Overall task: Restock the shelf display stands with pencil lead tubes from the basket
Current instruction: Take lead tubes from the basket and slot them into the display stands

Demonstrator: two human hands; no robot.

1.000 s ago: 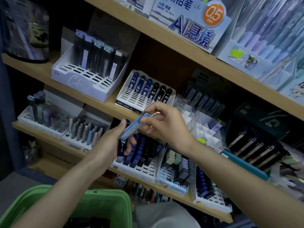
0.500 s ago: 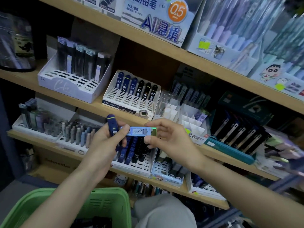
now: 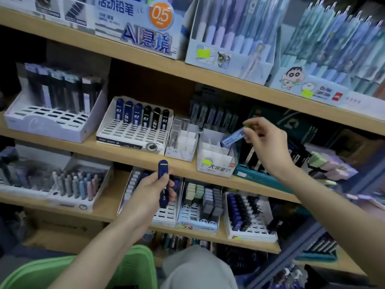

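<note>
**Lead tubes in hand at the shelf: stock position**

1. Blue tube [image 3: 233,138]. Pale, with a printed label. The right hand [image 3: 265,144] pinches its upper end between thumb and fingers [image 3: 253,124]. It is tilted, and its lower end points down and left of those fingers, over the rear compartments of the divided stand [image 3: 214,163]. Whether it touches the dividers cannot be told.

2. Navy tube [image 3: 163,170]. Upright, with a green stripe on the cap. The left hand [image 3: 149,191] grips it, fingers curled round its middle. The cap stands above the fingers, in front of the edge of the middle shelf [image 3: 125,155], and the foot shows below them.

3. Divided stand. White card with a yellow sticker on the front. It is on the middle shelf, just below and left of the right fingers.

4. 0.3 stand [image 3: 125,132]. White and slotted, on the same shelf, above the left fingers. Its back row holds six upright tubes, three navy and three black.

5. Lower stand [image 3: 166,215]. Slotted, and directly behind the left fingers, which partly hide it.

6. Basket [image 3: 137,265]. Green plastic, below the left forearm, well below both sets of fingers. Its contents cannot be made out.
</note>
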